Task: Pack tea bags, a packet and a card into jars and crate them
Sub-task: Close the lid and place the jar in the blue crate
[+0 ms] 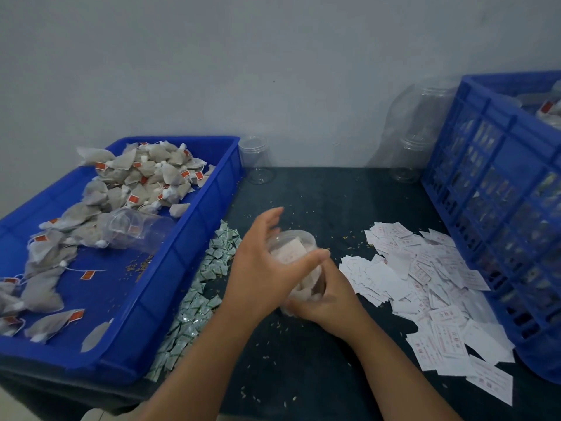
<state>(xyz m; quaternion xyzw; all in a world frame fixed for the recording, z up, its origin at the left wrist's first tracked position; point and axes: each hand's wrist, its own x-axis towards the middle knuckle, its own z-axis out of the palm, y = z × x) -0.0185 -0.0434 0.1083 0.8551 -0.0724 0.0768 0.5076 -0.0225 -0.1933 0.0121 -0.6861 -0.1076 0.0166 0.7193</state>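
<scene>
Fingers (pixel 274 218) of the left hand (pixel 261 268) are spread and nearly straight over the mouth of the clear jar (pixel 299 241), thumb laid across its rim, gripping nothing. The right hand (pixel 329 299) has its fingers curled round the jar's lower body from the 4 o'clock side. The jar is at the middle of the table (pixel 318 192), apparently tilted toward the wearer, with a white card (pixel 288 252) at the top and tea bags (pixel 303 290) beneath. The likeliest slip is the card springing up or sliding out if the left palm lifts while the jar leans. A hard press could crease the card or burst a bag, adding to the loose grains (pixel 273 329) already on the cloth. Only one hand truly grips the smooth plastic, so a twist could let it roll toward the spread of cards (pixel 425 284) at 3 o'clock. The packets (pixel 212 268) at 8 o'clock lie just beside the left wrist and could be swept along. Whether a packet is already inside I cannot tell; the hands cover most of the jar wall. No lid shows. The left fingertips are blurred. The blue crate (pixel 491 208) at 2 o'clock is cut off by the frame edge, its load indistinct behind the lattice. The empty jars (pixel 422 126) at 1 o'clock are hazy.
</scene>
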